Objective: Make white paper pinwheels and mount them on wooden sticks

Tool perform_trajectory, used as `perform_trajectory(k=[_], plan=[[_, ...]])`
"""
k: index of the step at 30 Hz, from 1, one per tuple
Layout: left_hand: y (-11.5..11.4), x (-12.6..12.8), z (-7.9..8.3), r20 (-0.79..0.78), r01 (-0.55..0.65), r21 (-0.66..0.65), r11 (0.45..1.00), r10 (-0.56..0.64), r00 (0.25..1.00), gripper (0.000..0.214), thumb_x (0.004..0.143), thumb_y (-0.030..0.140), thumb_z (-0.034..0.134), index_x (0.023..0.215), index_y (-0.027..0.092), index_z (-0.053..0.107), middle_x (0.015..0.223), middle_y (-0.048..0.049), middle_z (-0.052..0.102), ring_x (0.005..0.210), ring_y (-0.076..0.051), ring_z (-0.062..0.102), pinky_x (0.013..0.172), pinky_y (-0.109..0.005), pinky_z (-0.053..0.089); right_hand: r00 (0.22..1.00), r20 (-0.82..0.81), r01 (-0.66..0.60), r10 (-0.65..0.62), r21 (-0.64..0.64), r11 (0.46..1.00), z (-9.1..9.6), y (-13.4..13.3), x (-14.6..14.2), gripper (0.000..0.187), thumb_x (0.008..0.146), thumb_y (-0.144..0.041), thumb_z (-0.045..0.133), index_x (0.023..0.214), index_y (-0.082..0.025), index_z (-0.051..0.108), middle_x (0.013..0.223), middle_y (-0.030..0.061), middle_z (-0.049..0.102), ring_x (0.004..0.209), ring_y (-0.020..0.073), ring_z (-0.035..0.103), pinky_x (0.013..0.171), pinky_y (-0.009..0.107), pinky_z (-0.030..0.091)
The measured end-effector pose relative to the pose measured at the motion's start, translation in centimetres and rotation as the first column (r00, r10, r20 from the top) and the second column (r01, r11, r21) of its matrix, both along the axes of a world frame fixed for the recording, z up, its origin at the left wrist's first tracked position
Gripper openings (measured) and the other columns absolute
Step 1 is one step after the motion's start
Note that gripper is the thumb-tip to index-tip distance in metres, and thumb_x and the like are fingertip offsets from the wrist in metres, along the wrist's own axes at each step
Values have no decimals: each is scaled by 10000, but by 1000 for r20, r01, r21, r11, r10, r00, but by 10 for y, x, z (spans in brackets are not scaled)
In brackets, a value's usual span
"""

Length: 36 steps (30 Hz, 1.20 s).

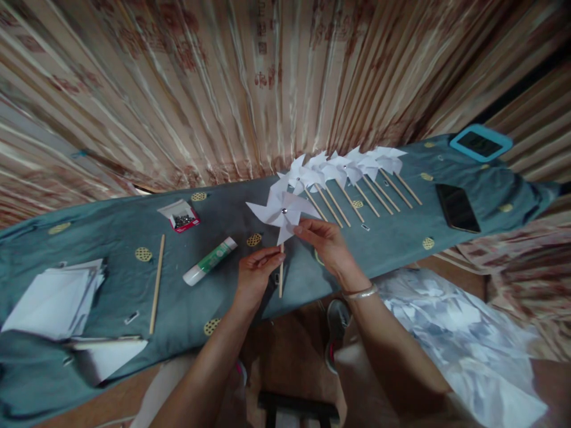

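Note:
A white paper pinwheel (285,209) with a shiny pin at its centre is held up over the near edge of the table. My left hand (259,270) pinches its wooden stick just below the paper blades. With my right hand (325,241), I grip the lower right blade between thumb and fingers; a bangle circles that wrist. Behind and to the right, a row of several finished-looking pinwheels (345,169) lies with sticks pointing toward me. A glue stick (209,261) with a green label rests left of my left hand.
Left of the glue stick lie a loose wooden stick (157,285), an open red box of pins (184,221) and a stack of white paper (53,300). A phone (457,208) and a blue-framed device (480,142) sit at right. Below them stands a plastic bag of paper scraps (450,327).

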<state>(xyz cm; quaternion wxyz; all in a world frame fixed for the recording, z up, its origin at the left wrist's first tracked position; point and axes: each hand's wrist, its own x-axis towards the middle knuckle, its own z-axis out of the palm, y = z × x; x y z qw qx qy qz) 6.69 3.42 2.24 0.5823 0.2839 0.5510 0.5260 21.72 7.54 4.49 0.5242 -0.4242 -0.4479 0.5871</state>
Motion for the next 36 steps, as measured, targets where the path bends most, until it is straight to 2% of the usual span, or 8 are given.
perform_trajectory(k=[2, 6, 9, 12, 18, 26, 33, 36], plan=[[0, -1, 0, 3, 5, 4, 1000, -5, 1000, 298, 441, 327, 895, 687, 196, 789, 717, -32, 767, 681, -168, 669, 753, -305, 534, 1000, 20, -22, 22, 6, 1000, 0, -1, -2, 400, 588, -555, 871, 570, -209, 672, 630, -31, 551, 630, 110, 456, 624, 271, 377], [0, -3, 0, 3, 9, 14, 1000, -9, 1000, 335, 445, 359, 907, 710, 192, 791, 732, -38, 771, 691, -178, 680, 781, -326, 541, 998, 55, -33, 34, -9, 999, -2, -1, 4, 392, 595, -562, 865, 597, -208, 695, 749, -4, 663, 727, 136, 553, 714, 282, 433], [0, -4, 0, -4, 2, 12, 1000, -2, 1000, 338, 445, 363, 911, 709, 190, 790, 743, -47, 775, 696, -185, 685, 772, -328, 543, 996, 70, 54, -50, -46, 998, -3, 4, 16, 389, 580, -590, 861, 678, -234, 739, 783, -5, 703, 735, 149, 583, 731, 292, 461], [-1, -4, 0, -8, 7, 9, 1000, -7, 1000, 301, 460, 336, 902, 702, 195, 791, 748, -47, 777, 703, -183, 687, 756, -316, 541, 989, 36, 146, -146, -6, 989, 0, 8, 24, 363, 612, -588, 841, 731, -256, 754, 841, 4, 728, 755, 157, 600, 722, 298, 475], [-2, -4, 0, -34, 27, 11, 1000, -26, 999, 287, 472, 329, 898, 706, 199, 793, 739, -38, 775, 687, -180, 683, 730, -308, 546, 977, 31, 208, -209, 40, 977, 5, 9, 23, 281, 589, -482, 874, 635, -251, 721, 995, 22, 746, 870, 193, 628, 769, 328, 485], [0, -5, 0, -7, 0, 13, 1000, 0, 1000, 286, 477, 322, 893, 715, 198, 793, 725, -35, 768, 700, -171, 678, 743, -300, 537, 986, -7, 165, -164, 8, 986, 2, 6, 16, 213, 595, -415, 867, 611, -250, 733, 942, 10, 744, 845, 168, 635, 802, 316, 479], [0, -8, 2, -7, -3, 26, 1000, 3, 1000, 300, 489, 328, 895, 737, 190, 796, 754, -47, 775, 734, -189, 686, 784, -323, 536, 994, 28, 107, -107, 13, 994, -1, 4, 7, 305, 578, -491, 865, 586, -239, 694, 869, 21, 722, 875, 191, 631, 819, 328, 477], [0, -9, 2, -3, -8, 29, 1000, 8, 1000, 310, 485, 336, 899, 737, 190, 795, 755, -48, 775, 735, -194, 689, 802, -339, 538, 997, 21, 72, -73, 30, 997, 1, 1, 2, 329, 591, -503, 862, 572, -231, 678, 792, 11, 680, 812, 171, 603, 796, 314, 461]])
